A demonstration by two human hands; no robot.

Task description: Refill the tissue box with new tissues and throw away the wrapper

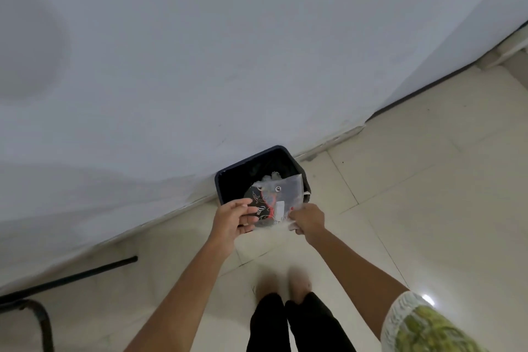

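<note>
A clear plastic wrapper (281, 197) with red and black print hangs over the open top of a black waste bin (228, 183) that stands on the floor against the white wall. My right hand (307, 220) pinches the wrapper's near right corner. My left hand (233, 218) is beside the wrapper's left edge with its fingers spread; they touch or nearly touch the dark printed part. Some crumpled white material lies inside the bin. No tissue box is in view.
Pale floor tiles (414, 194) stretch to the right. A black metal frame leg (71, 280) lies low at the left. My legs in black trousers (294, 323) and my feet are directly below the bin.
</note>
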